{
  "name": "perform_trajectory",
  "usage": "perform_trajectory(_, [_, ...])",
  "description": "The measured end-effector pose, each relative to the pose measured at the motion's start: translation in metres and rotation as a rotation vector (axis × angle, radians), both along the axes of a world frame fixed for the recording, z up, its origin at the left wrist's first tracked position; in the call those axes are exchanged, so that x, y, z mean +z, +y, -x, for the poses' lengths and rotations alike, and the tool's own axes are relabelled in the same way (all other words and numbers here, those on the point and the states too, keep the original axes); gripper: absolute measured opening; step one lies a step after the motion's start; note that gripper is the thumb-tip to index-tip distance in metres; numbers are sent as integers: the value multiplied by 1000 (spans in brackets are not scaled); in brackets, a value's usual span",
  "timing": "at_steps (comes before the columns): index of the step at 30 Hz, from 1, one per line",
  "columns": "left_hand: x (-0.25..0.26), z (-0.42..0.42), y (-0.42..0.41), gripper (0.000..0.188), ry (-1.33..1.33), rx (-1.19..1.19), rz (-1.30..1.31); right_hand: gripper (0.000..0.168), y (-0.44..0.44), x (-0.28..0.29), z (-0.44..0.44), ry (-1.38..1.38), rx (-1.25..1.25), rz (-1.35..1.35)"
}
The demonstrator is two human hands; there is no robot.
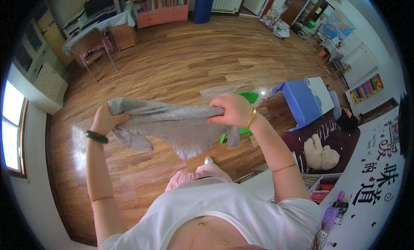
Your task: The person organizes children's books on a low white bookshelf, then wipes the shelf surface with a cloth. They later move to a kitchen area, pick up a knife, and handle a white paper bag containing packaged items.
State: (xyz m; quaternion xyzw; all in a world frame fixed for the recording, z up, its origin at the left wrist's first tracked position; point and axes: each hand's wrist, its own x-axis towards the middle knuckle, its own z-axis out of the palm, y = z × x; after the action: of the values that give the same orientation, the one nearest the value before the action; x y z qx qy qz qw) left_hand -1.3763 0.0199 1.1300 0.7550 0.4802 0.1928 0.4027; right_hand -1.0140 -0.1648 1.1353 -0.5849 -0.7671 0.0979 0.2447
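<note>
A grey fabric garment (pixel 181 127) is stretched in the air between my two hands, its lower part hanging loose above the floor. At its left end, my left hand (pixel 105 120) grips the cloth, with the thumb across the front. My right hand (pixel 233 110) pinches the folded upper edge near the other end. One flap droops below my left hand, and a narrow piece hangs under my right wrist. Whether the garment is a top or something else is hard to tell.
Behind my right hand stands a green plastic chair (pixel 248 96), partly hidden. Further right are a table with a blue cloth (pixel 296 101), a seated person (pixel 346 120) and a plush toy (pixel 320 154) on a dark sofa. Wooden flooring (pixel 181 68) stretches toward a desk (pixel 100 26) and a pink bookcase (pixel 161 15).
</note>
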Motion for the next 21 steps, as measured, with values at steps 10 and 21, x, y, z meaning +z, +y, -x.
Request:
perform_trajectory(10, [11,34,38,28,57,-115,-7,30,-2,3,-12,-61,142,213])
perform_trajectory(21, [-4,42,57,47,719,-537,-580,35,-1,20,-25,22,-78,261])
